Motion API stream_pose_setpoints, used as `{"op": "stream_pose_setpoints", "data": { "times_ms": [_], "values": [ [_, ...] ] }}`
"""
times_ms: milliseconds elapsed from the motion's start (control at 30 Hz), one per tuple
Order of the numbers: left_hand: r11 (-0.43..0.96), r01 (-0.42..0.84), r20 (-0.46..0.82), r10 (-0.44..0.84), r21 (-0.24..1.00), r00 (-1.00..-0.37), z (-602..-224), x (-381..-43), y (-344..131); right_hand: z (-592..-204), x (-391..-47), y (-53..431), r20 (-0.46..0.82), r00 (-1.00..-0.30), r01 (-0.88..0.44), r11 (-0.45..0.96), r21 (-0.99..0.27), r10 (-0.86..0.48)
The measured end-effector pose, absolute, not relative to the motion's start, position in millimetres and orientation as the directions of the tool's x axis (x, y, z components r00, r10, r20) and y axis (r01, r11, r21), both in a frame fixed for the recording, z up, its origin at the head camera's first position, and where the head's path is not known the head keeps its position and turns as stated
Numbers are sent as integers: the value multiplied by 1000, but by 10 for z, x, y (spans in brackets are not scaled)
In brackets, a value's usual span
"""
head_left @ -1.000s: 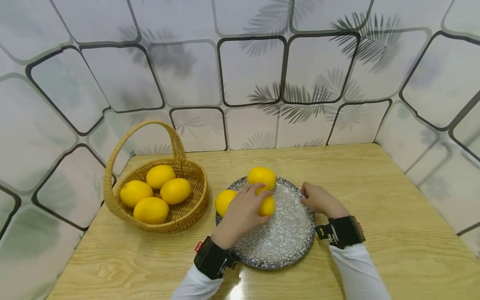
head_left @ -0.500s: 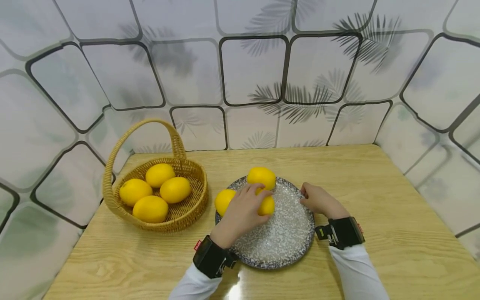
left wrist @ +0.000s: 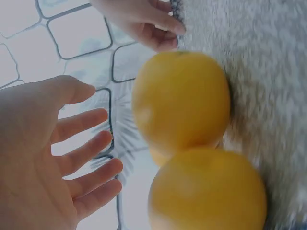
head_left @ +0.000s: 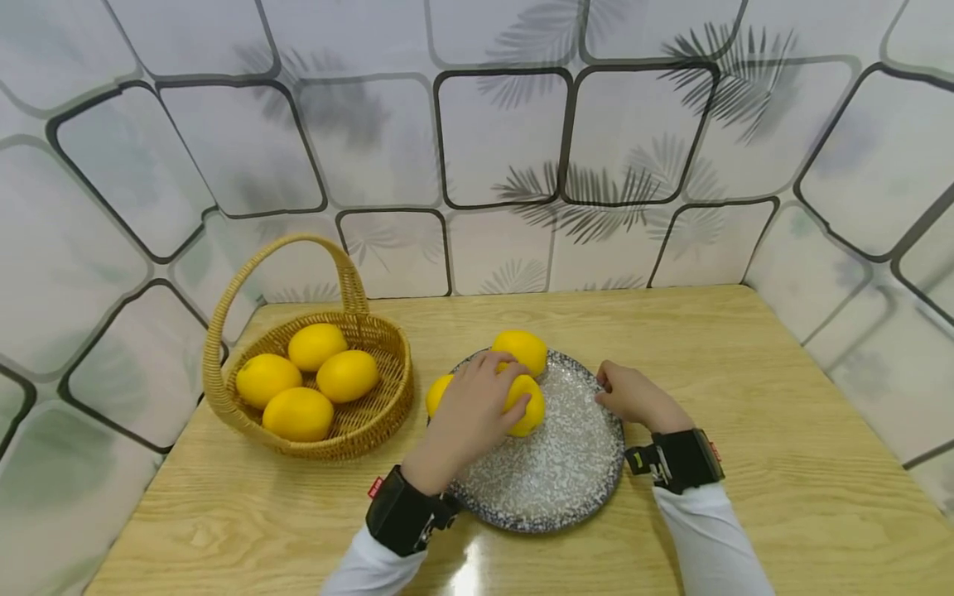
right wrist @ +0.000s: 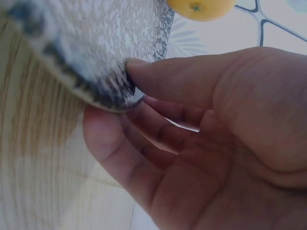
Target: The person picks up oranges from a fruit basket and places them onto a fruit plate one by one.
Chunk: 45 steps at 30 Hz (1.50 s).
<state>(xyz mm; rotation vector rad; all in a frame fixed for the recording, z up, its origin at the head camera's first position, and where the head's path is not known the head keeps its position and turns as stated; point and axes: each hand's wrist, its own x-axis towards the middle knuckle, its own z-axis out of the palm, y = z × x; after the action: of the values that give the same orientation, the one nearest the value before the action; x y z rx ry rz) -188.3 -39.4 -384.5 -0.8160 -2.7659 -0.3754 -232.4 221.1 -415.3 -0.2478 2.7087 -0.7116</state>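
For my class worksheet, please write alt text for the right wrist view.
A right hand pinches the edge of a speckled, dark-rimmed plate. Part of a yellow fruit shows at the top, with wooden tabletop at left.

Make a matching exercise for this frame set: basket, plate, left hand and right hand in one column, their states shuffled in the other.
Column one
1. Basket
2. Plate
3. Left hand
4. Right hand

Column two
A. Pinching a rim between thumb and finger
B. Open, with no fruit in its grip
C. Woven, with four yellow fruits inside
D. Speckled grey, with a darker edge

Pairs: 1-C, 2-D, 3-B, 4-A
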Motion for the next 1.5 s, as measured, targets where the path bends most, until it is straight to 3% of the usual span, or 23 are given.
{"op": "stream_pose_setpoints", "data": {
  "times_ms": [233, 433, 700, 1167, 1333, 1500],
  "values": [
    [824, 536, 359, 452, 183, -817, -3665, -1872, -626, -4128, -2327, 2209, -253, -934, -93, 857, -508, -251],
    [864, 492, 434, 405, 106, -805, -3536, -1856, -878, -4131, -2316, 2214, -257, -933, -88, 853, -514, -251],
    [924, 368, 379, 305, 103, -873, -3382, -1855, -1208, -4126, -2286, 2220, -256, -932, -93, 851, -517, -257],
    [953, 298, 430, 252, 44, -867, -3515, -2126, -1684, -4136, -2284, 2211, -280, -931, -62, 856, -513, -235],
    [961, 277, 370, 250, 20, -895, -3558, -2183, -1789, -4139, -2285, 2210, -281, -932, -55, 854, -517, -230],
    [975, 218, 209, 207, 31, -956, -3594, -2197, -1882, -4135, -2289, 2211, -274, -931, -66, 851, -522, -241]
  ]
}}
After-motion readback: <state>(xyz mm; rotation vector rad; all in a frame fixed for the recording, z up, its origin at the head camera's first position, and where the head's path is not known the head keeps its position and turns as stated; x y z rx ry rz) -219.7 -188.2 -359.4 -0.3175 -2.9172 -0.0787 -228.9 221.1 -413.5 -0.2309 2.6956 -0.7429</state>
